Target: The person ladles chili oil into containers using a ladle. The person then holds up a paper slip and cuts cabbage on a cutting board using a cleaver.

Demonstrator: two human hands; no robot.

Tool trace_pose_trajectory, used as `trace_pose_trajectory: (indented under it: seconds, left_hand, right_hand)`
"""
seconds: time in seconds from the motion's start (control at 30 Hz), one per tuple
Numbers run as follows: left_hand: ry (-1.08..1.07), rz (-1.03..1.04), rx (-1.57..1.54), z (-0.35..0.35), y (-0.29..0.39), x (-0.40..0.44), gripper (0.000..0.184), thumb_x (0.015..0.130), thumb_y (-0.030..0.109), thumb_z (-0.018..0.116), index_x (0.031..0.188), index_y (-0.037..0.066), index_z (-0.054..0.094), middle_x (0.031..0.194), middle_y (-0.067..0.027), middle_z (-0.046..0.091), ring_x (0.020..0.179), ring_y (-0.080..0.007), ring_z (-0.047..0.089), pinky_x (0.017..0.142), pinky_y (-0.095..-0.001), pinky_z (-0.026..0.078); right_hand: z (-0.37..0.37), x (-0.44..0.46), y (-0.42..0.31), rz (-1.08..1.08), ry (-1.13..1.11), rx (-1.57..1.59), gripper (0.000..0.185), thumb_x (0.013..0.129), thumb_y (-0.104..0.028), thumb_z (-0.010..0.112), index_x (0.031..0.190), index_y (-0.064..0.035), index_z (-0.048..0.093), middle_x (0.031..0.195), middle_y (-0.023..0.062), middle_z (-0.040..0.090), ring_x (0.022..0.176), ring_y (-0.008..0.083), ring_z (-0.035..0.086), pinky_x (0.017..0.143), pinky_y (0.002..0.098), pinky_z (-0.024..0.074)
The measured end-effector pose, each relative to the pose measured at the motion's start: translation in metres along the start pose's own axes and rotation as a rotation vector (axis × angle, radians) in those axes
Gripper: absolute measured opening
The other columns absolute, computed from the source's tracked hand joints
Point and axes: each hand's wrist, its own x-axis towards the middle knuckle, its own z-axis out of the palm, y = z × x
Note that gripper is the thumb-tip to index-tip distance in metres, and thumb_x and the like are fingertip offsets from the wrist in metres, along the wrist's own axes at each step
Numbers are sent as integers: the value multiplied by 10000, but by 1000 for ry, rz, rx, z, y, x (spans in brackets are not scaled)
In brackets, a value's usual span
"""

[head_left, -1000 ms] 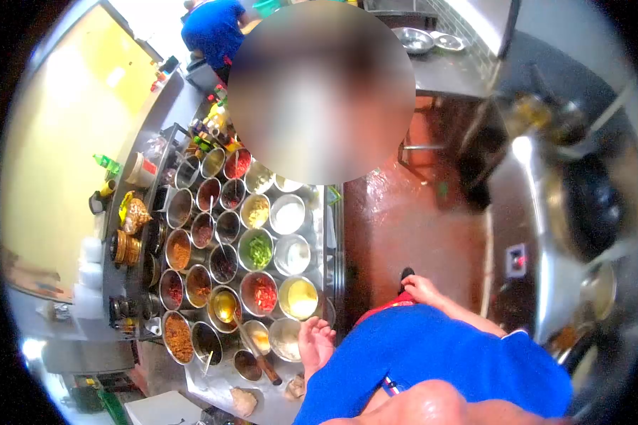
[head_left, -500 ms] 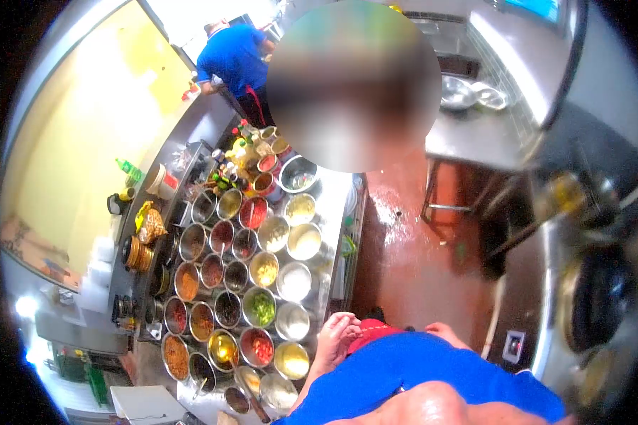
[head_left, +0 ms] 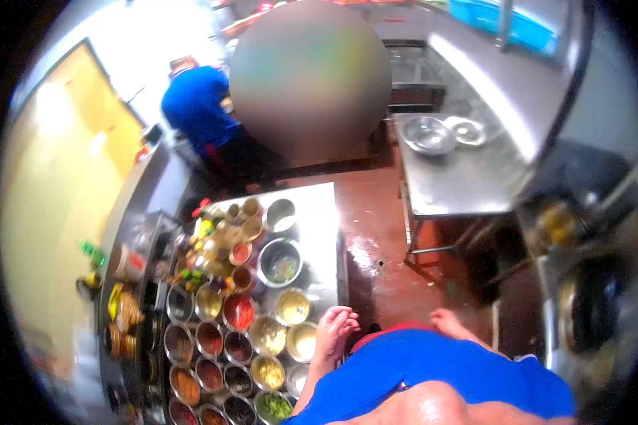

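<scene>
My left hand [head_left: 337, 329] is raised in front of my blue shirt, beside the steel counter [head_left: 319, 212]. Its fingers are curled in, and nothing shows between them. Nearest to it on the counter are a bowl of pale cream-coloured food [head_left: 303, 343] and a bowl of yellowish pieces [head_left: 292, 307]. My right hand [head_left: 446, 322] hangs at my other side, above the red floor. Only part of it shows, small and blurred, so its fingers are hard to read.
Rows of steel bowls with sauces, a red one [head_left: 239, 312] and chopped greens [head_left: 273, 406] among them, cover the counter. A steel table [head_left: 461, 180] with two metal bowls stands ahead right. A person in blue [head_left: 197, 106] bends over at the back left. A dark wok [head_left: 592, 304] is far right.
My view has moved forward along the counter; the bowls now sit lower in view and the steel table is nearer. My left hand stays curled at my side. The person in blue remains at the back.
</scene>
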Motion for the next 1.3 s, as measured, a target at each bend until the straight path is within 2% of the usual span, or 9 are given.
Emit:
trace_pose_trajectory:
  seconds: [0.13, 0.23, 0.37, 0.47, 0.5, 0.57, 0.73, 1.0, 1.3]
  left_hand:
    - [53, -33, -27, -11, 22, 62, 145, 981, 121, 604, 1103, 42, 607, 958, -111, 683, 766, -193, 670, 719, -354, 584]
    - [54, -86, -3, -3, 36, 100, 140, 978, 124, 609, 1097, 50, 605, 953, -108, 686, 763, -196, 667, 719, -361, 583]
    - [67, -138, 76, 10, 51, 161, 142, 969, 138, 619, 1074, 44, 600, 928, -118, 673, 759, -206, 643, 711, -361, 554]
    - [46, -109, 95, 25, 66, 211, 142, 966, 139, 623, 1071, 44, 604, 930, -116, 677, 769, -208, 644, 717, -363, 552]
    - [46, -99, 99, 34, 72, 229, 142, 966, 138, 624, 1070, 44, 604, 930, -116, 677, 771, -208, 644, 718, -364, 552]
    - [27, -138, 114, 51, 84, 265, 155, 966, 135, 628, 1084, 37, 601, 945, -117, 671, 773, -203, 644, 725, -355, 556]
    - [-12, -136, 218, 105, 114, 341, 198, 961, 153, 650, 1097, 20, 595, 975, -112, 662, 776, -166, 627, 729, -310, 548]
    - [-114, -238, 399, 139, 123, 454, 182, 977, 164, 637, 1097, 30, 607, 969, -99, 666, 786, -138, 616, 743, -286, 536]
    - [-422, -484, 446, 199, 135, 618, 138, 982, 200, 634, 985, 68, 595, 825, -16, 610, 723, -122, 617, 653, -275, 519]
  right_hand:
    - [3, 32, -54, -83, 99, -23, 265, 866, -157, 630, 1091, -36, 701, 937, 123, 733, 844, 204, 696, 774, 360, 554]
    - [1, 44, -94, 41, 41, 115, 254, 877, -157, 621, 1091, -44, 700, 944, 118, 734, 848, 201, 697, 777, 367, 555]
    - [11, 118, -67, -103, -14, 62, 238, 881, -149, 616, 1079, -55, 707, 935, 116, 735, 844, 199, 698, 778, 358, 556]
    - [-17, 152, -148, -138, -4, 41, 234, 875, -137, 606, 1062, -37, 707, 960, 134, 733, 872, 229, 703, 803, 366, 556]
    - [-25, 177, -156, -314, 57, -11, 247, 872, -130, 601, 1069, -22, 703, 995, 150, 730, 909, 247, 702, 820, 364, 553]
    - [-40, 219, -176, -366, 126, 48, 227, 909, -143, 613, 1076, -15, 699, 905, 114, 720, 810, 169, 666, 745, 324, 539]
    - [-78, 299, -222, -380, 75, 163, 208, 938, -113, 613, 1099, 1, 680, 899, 83, 711, 792, 137, 654, 719, 289, 534]
    - [-95, 354, -226, -70, -64, 464, 212, 950, -106, 611, 1128, -1, 660, 861, 78, 691, 779, 117, 654, 644, 268, 521]
    - [-107, 397, -201, 27, 209, 642, 294, 945, -164, 648, 1162, 32, 622, 921, 81, 685, 821, 161, 637, 754, 301, 525]
